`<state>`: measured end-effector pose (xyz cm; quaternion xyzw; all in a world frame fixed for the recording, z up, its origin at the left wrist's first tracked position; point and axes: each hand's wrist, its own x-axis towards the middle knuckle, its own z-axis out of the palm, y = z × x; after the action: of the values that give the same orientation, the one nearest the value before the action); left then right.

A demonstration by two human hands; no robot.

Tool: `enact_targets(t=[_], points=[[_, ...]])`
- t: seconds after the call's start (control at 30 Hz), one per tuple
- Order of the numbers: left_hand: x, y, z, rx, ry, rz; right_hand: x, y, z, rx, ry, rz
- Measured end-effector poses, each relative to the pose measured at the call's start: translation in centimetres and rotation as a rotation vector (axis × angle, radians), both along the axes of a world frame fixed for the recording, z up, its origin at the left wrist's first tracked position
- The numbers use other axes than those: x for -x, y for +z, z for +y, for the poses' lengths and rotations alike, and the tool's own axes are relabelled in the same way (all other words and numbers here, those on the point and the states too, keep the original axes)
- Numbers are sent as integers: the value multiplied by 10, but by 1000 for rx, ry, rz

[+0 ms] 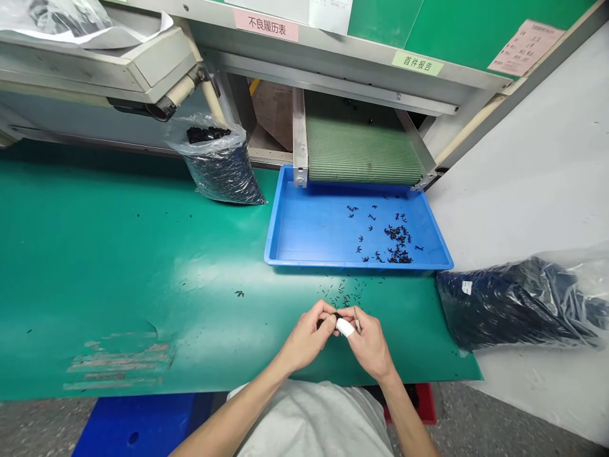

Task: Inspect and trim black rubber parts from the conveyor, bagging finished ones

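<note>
Just above the near edge of the green table, my left hand (307, 336) pinches a small black part (337, 315) between thumb and fingers. My right hand (370, 346) is closed against the same part, its thumb wrapped in a white cover (345, 327). A thin metallic tool (357, 320), perhaps a blade, pokes out from the right fingers; its exact kind cannot be made out. Beyond the hands, tiny black scraps (345, 295) are strewn over the table. Small black branched pieces (398, 244) lie in the right half of a blue tray (285, 257).
A green conveyor belt (361, 149) ends above the tray's far side. One clear bag of black parts (221, 165) stands at the back left; another filled bag (518, 304) lies right. A single branched piece (240, 293) rests left. Below are a blue stool-like object (137, 425) and red bin (428, 406).
</note>
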<state>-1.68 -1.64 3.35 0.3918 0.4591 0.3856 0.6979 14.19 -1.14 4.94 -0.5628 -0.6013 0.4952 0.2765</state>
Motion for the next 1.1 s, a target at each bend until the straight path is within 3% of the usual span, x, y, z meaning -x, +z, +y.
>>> enact_targets(t=[0.13,0.23,0.37,0.5,0.6,0.73,0.87,0.97,1.1], points=[[-7,-11,1,29,-8,-9,-2,-17,3,37,-53,29],[-14,-19,6,168,54,-106,-2,-28,8,97,-106,62],[-17,-28,14,415,193,-309,-5,-34,18,-28,-198,-149],[-15,-31,20,553,265,-431,-16,-31,22,-83,-162,-291],[-18,-30,19,489,248,-366,-20,-26,20,-58,-117,-272],[-24,-27,14,334,147,-129,-10,-20,14,-11,-34,-203],[-25,-26,4,234,11,107,2,-11,4,-144,5,-279],[-25,-28,4,172,-56,194,0,-1,-3,-225,-52,-358],[-32,-24,12,231,-125,142,-7,2,-13,-303,-145,-436]])
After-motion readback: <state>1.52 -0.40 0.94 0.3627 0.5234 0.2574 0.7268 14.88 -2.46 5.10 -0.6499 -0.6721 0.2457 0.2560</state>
